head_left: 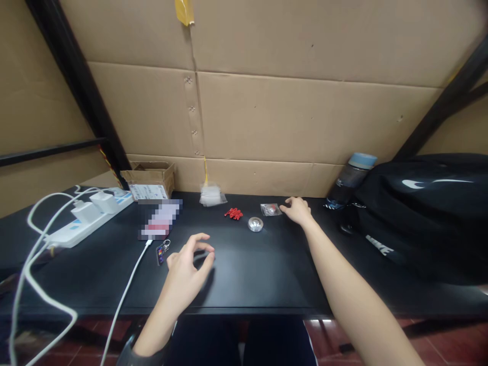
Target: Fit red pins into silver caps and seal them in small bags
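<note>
My left hand (190, 262) hovers over the near left part of the black table (247, 274), its fingers curved and apart with nothing in them. Farther back, my right hand (297, 209) reaches to the right side of a small clear plastic bag (270, 209) with something silver and reddish inside. Its fingers are spread, and the nearest fingertip lies close to the bag's edge; whether they touch I cannot tell. Left of the bag sits a shiny round silver piece (255, 224). Beyond it lies a bundle of red cords (234, 214). A stack of clear plastic bags (211, 195) rests by the cardboard wall.
At left are a power strip (91, 218) with white cables, an opened cardboard box (148, 180), a pixelated phone-like object (160, 219) and a keychain (161, 253). A bottle (348, 178) and a black backpack (423, 218) stand at right.
</note>
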A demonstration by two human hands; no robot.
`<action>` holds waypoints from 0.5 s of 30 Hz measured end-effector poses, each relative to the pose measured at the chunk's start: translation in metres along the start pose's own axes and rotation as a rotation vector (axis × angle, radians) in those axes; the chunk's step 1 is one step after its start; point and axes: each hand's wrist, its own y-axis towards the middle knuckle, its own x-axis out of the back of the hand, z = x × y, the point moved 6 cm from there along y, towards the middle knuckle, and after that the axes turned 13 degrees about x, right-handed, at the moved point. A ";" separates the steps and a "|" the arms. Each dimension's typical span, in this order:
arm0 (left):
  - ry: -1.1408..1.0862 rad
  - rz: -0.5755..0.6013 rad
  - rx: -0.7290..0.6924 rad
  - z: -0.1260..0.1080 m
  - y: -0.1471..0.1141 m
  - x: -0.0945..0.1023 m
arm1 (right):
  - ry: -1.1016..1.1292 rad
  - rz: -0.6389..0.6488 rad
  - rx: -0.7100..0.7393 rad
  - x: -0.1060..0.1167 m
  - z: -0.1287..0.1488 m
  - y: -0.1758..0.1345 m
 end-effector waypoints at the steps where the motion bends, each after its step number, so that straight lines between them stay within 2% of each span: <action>1: 0.006 0.001 -0.008 -0.002 0.000 0.000 | -0.025 -0.038 0.001 0.001 0.001 0.000; 3: 0.018 0.003 -0.018 -0.003 -0.001 -0.001 | -0.057 -0.067 0.052 -0.001 0.011 0.000; 5: 0.026 0.006 -0.012 -0.003 -0.001 -0.001 | -0.092 -0.032 0.114 -0.008 0.027 -0.001; 9: 0.031 0.007 0.001 -0.001 0.000 -0.001 | -0.248 0.042 0.111 -0.022 0.050 -0.006; 12: 0.019 0.006 -0.021 0.000 0.001 -0.001 | -0.272 0.054 0.090 -0.025 0.052 -0.007; 15: 0.014 0.009 -0.035 0.001 0.001 -0.002 | -0.193 0.059 0.062 -0.024 0.045 -0.006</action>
